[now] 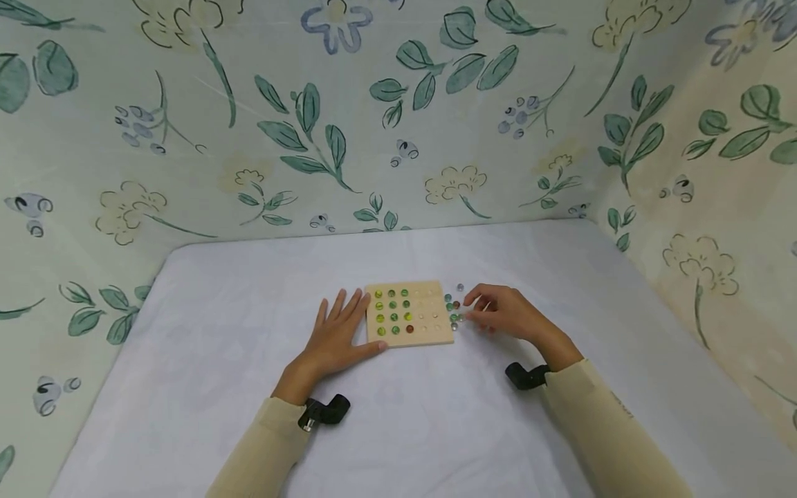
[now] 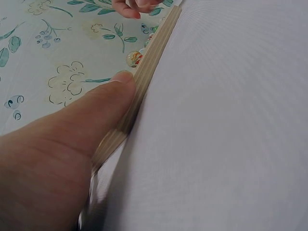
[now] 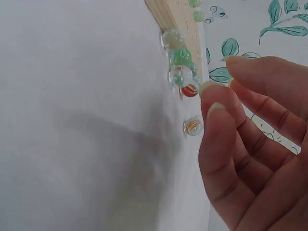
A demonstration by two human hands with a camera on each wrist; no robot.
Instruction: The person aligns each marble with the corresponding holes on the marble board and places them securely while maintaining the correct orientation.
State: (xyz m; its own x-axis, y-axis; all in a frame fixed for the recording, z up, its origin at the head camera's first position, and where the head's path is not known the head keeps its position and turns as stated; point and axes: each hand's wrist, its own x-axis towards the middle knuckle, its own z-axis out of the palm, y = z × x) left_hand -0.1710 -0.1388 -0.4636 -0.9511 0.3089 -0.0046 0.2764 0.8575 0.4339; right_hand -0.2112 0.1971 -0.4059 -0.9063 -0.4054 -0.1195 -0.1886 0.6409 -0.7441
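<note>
A light wooden board (image 1: 443, 336) with rows of round hollows lies on the white cloth. Yellow-green, green and one dark red marble (image 1: 409, 329) fill its three left columns. My left hand (image 1: 336, 343) spreads against the board's left side, its thumb touching the near edge in the left wrist view. Just right of the board, my right hand (image 1: 510, 315) hovers with loosely bent fingers beside several loose glass marbles (image 1: 454, 317). No marble shows between its fingertips in the right wrist view, where an orange-swirled marble (image 3: 193, 126) lies near them, apart from the cluster.
A white cloth (image 1: 398, 429) covers the table around the board. Behind and at the right stands a flower-printed backdrop (image 1: 373, 173). A clear marble (image 1: 460, 287) sits beyond the others, near the board's far right corner. Black wrist cameras (image 1: 526, 375) sit at both cuffs.
</note>
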